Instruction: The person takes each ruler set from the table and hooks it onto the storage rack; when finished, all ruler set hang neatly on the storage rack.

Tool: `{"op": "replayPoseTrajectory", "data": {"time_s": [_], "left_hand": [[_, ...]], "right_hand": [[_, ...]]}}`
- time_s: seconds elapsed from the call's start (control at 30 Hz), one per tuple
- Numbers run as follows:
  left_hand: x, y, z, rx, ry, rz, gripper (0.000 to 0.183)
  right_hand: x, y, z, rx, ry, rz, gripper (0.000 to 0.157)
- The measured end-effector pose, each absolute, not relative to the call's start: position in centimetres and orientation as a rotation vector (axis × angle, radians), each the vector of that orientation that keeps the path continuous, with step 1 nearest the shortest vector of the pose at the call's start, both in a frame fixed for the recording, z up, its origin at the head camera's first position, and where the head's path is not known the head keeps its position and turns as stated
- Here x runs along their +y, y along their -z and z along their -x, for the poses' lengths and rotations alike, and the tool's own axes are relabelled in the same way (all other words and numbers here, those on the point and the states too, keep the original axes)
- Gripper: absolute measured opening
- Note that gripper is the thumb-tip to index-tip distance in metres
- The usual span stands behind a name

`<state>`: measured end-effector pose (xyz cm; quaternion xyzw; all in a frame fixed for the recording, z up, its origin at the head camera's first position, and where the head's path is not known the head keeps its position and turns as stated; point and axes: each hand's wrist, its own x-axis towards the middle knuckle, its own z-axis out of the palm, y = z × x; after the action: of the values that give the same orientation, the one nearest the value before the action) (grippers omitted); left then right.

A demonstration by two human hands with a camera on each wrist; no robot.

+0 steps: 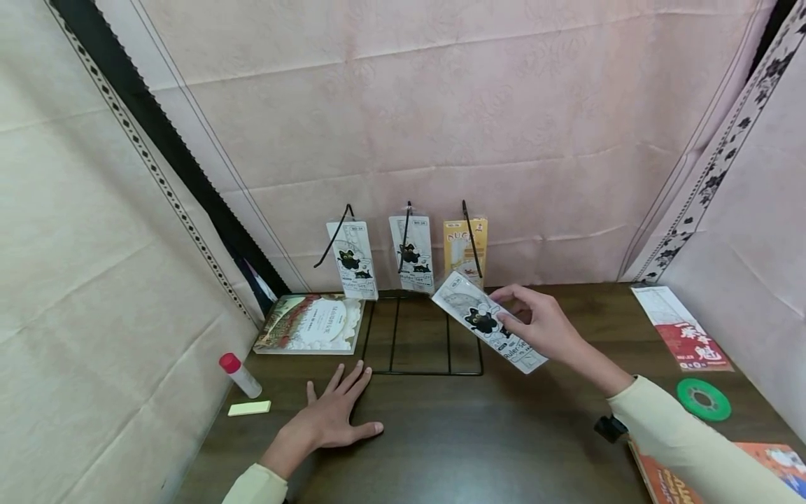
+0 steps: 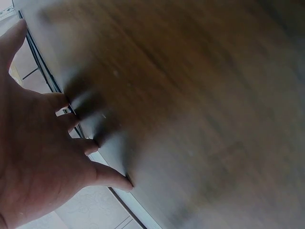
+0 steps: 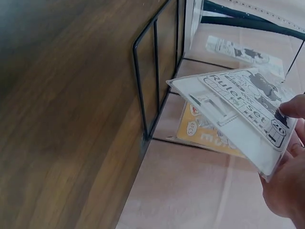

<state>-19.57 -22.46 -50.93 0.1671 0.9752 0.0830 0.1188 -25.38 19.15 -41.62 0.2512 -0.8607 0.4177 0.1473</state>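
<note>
My right hand [image 1: 535, 322] pinches a white ruler set packet [image 1: 485, 318] with a black cat print, tilted in front of the rack's right side. In the right wrist view, thumb and fingers grip one edge of the ruler set packet [image 3: 238, 109]. A black wire rack [image 1: 418, 373] stands on the table with three hooks. White packets hang on the left hook [image 1: 352, 262] and the middle one [image 1: 412, 259]; a yellow packet [image 1: 464, 241] hangs on the right. My left hand [image 1: 334, 413] lies with spread fingers on the table, fingertips near the rack's front left corner.
A picture-covered booklet [image 1: 308, 325] lies left of the rack. Nearer are a glue stick [image 1: 241, 374] and a pale yellow strip [image 1: 249, 408]. Toward the right lie a red and white packet [image 1: 686, 332], a green tape roll [image 1: 704, 399] and an orange book [image 1: 667, 483]. Cloth walls enclose the table.
</note>
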Motion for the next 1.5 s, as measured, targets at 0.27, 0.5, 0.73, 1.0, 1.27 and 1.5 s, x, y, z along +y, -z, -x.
{"op": "replayPoseTrajectory", "data": {"time_s": [0.27,0.5,0.73,1.0,1.27,1.5], "left_hand": [[-22.4,51.0,19.5,2.846,-0.259,-0.488,0.101],[-22.6,51.0,19.6,2.84,-0.261,-0.476,0.101],[-22.7,51.2,19.7,2.843,-0.261,-0.48,0.103],[-22.6,51.1,19.6,2.842,-0.263,-0.492,0.104],[-22.6,51.2,19.6,2.848,-0.253,-0.503,0.105],[-22.5,51.2,19.5,2.859,-0.24,-0.502,0.105]], "right_hand": [[17.0,41.8,25.4,-2.497,-1.215,-0.75,0.028],[15.2,41.7,25.4,-2.431,-1.273,-0.835,0.026],[13.6,41.6,25.4,-2.409,-1.222,-0.882,0.025],[11.6,41.5,25.2,-2.369,-1.192,-0.856,0.022],[9.6,41.6,25.1,-2.318,-1.269,-0.923,0.018],[7.8,41.4,25.0,-2.295,-1.352,-0.901,0.018]]}}
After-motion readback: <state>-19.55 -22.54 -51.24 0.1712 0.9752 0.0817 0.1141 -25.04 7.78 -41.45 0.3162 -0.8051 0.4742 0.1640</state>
